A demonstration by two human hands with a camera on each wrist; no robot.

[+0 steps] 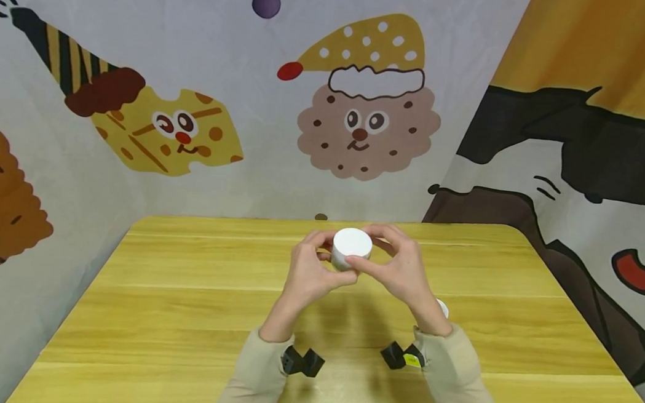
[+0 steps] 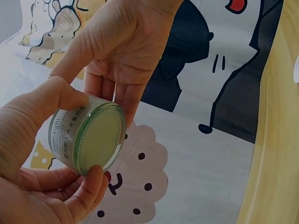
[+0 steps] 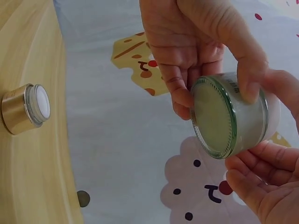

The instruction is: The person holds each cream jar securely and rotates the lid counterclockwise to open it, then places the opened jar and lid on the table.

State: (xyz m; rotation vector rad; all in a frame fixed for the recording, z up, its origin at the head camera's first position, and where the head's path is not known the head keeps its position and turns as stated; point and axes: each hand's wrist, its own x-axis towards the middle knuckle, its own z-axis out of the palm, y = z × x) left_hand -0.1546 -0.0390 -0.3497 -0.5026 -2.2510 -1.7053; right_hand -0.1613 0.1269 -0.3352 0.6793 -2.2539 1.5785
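Observation:
A cosmetic cream jar (image 1: 352, 245) with a round white lid is held up above the table between both hands. Its clear glass base (image 2: 102, 137) faces the wrist cameras, and dark print, including "Water Light", runs around the side. My left hand (image 1: 313, 267) grips the jar from the left, with its thumb (image 3: 251, 81) on the side and fingers curled by the base. From the other side my right hand (image 1: 402, 265) holds it, thumb at the lid's front edge and fingers (image 3: 254, 175) curled round the far side.
A gold jar (image 3: 16, 111) with a white top stands on the wooden table (image 1: 194, 304), partly hidden behind the right wrist in the head view. Behind the table hangs a cloth (image 1: 270, 143) printed with cartoon food.

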